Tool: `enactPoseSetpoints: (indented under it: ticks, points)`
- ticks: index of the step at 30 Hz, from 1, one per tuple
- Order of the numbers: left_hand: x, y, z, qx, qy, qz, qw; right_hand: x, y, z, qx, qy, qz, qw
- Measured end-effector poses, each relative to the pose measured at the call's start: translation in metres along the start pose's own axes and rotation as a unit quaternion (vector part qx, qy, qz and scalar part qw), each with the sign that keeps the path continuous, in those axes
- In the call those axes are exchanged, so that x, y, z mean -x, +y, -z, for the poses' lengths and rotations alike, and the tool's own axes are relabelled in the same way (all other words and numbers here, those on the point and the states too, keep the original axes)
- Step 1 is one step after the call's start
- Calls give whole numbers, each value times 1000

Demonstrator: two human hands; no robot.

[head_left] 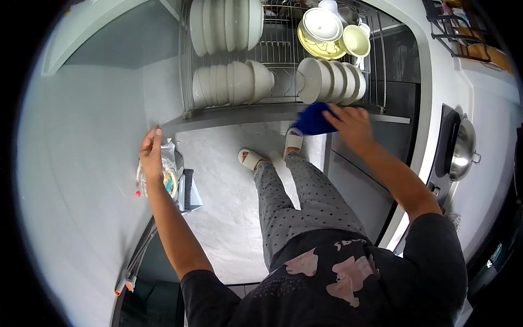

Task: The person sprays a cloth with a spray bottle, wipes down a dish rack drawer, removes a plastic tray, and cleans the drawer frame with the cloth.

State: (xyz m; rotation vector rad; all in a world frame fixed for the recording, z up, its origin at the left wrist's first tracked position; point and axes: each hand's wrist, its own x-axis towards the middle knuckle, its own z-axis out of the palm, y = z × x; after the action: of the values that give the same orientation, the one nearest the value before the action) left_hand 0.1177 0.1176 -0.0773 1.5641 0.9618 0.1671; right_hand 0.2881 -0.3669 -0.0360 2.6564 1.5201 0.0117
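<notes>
My right hand (353, 126) is closed on a blue cloth (316, 120), which hangs against the top edge of the drawer front (234, 119), toward its right side. The cloth is slightly blurred. At the left end of that drawer front, my left hand (152, 152) has its thumb and fingers closed around the corner. Behind the drawer front is a pulled-out wire dish rack (283, 43). White bowls (231, 83) stand on edge at its near left, and small white dishes (329, 80) at its near right.
White plates (226, 24) stand in the rack's far left, with a yellow bowl (356, 41) and a white bowl (322, 24) at far right. A dustpan and brush (188, 191) and a clear plastic bag (169, 169) are low on the left. A metal pan (463, 150) sits on the right counter.
</notes>
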Motion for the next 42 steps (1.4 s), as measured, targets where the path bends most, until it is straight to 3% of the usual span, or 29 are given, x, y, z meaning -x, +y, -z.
enactPoseSetpoints:
  ticks: [4, 7, 10, 13, 14, 17, 18, 20, 22, 25, 28, 29, 33, 36, 38, 42]
  points:
    - [1, 7, -3, -15, -2, 21, 1000, -9, -9, -5, -5, 16, 8, 1000]
    - [-1, 3, 2, -39, -11, 23, 999, -77, -68, 9, -72, 11, 34, 997]
    - [-2, -4, 12, -52, -25, -1, 998, -115, -111, -12, -167, 105, 42, 979]
    - [-5, -8, 16, -115, -27, 4, 993, -84, -82, -7, -147, 115, 26, 982]
    - [1, -2, 10, -116, -41, 3, 992, -64, -65, -8, -96, 61, 15, 993]
    - [11, 23, -2, -151, -1, 30, 988, 15, 4, -5, -37, 22, -51, 998]
    - [12, 27, -2, -164, -11, 47, 985, 42, 29, 2, 11, -91, -69, 993]
    - [17, 31, -7, -171, -10, 59, 983, 95, 72, -4, 69, -165, -152, 972]
    - [9, 23, -5, -164, -10, 56, 985, 135, 111, -2, 23, -25, -185, 982]
    - [10, 20, -2, -165, 0, 53, 985, 130, 88, -29, 101, -48, -203, 973]
    - [9, 18, 1, -183, 12, 62, 981, 67, 33, -40, -111, 64, -128, 983]
    - [5, 17, 0, -191, 14, 72, 979, 32, 13, -11, -139, 87, -112, 980]
    - [3, 14, 6, -246, 16, 55, 968, 9, -6, -13, -182, 116, -82, 973]
    - [0, 10, 15, -262, -7, 67, 963, 73, 36, -27, -77, -27, -137, 987]
    - [-3, 7, 19, -263, -3, 72, 962, 120, 69, -31, 18, -8, -214, 977]
    - [4, 18, 5, -252, 12, 93, 963, 125, 63, -23, 25, 35, -301, 953]
